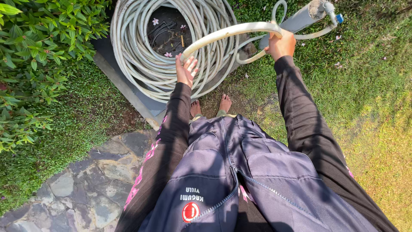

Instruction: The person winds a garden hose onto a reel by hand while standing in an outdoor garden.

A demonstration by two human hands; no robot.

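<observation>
We noted the right hand (281, 44) closed around the hose (231, 31) loop, the left hand (186, 71) open-fingered just under it above the coil (141, 60); each loop probably lies best flat, untwisted.

Outdoor garden setting, seen from above. A lawn (365, 86) is spreading from 12 to 5 o'clock, sunlit and yellowing toward the lower right. A leafy green shrub (38, 47) is growing at 10 o'clock over low ground cover (64, 116). Irregular stone paving (86, 189) is lying at 7 o'clock. A large coiled garden hose (137, 56) is resting on a grey slab (128, 92) at 11 o'clock, with fallen pink blossoms (155, 21) lying inside the coil.
</observation>
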